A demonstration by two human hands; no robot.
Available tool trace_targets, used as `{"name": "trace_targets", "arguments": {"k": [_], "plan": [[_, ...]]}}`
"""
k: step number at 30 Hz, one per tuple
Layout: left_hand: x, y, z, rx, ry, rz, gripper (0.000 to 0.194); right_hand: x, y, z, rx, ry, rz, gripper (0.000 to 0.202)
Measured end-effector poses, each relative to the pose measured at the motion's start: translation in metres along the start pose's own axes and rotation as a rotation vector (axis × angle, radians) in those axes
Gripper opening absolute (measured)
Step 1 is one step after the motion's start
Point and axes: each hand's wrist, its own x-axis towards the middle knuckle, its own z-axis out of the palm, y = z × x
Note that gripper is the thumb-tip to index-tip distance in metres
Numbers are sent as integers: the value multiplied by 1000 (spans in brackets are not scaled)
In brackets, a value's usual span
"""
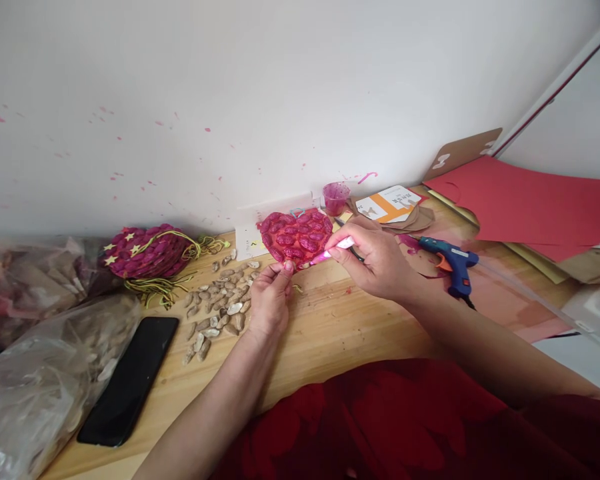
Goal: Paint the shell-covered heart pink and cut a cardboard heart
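In the middle of the table is a red card piece (pixel 300 240) covered with magenta-painted peanut shells, with a light blue loop at its top. My left hand (pixel 271 293) pinches its lower edge between thumb and fingers. A white paintbrush (pixel 337 249), stained pink towards its tip, is in my right hand (pixel 373 260). Its tip is at the lower right edge of the piece, close to my left fingertips. Something dark, partly hidden, shows behind my right fingers. Loose peanut shells (pixel 225 293) lie left of my left hand.
A pink-stained cup (pixel 336 199) stands by the paint-spotted wall. To the right are stacked card pieces (pixel 393 205), a blue glue gun (pixel 453 260) and red sheets (pixel 540 207). At left are finished magenta pieces (pixel 145 252) with cords, a phone (pixel 133 380) and plastic bags (pixel 45 373).
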Motion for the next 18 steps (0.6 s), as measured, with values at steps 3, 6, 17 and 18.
{"name": "trace_targets", "arguments": {"k": [3, 6, 17, 18], "plan": [[-2, 0, 0, 30, 0, 14, 48, 0, 2, 0, -4, 21, 14, 7], [-2, 0, 0, 44, -6, 34, 47, 0, 2, 0, 16, 25, 22, 7], [-3, 0, 1, -13, 9, -60, 50, 1, 1, -1, 41, 20, 12, 5], [-3, 1, 2, -17, 10, -72, 50, 1, 1, -1, 36, 18, 8, 5]]}}
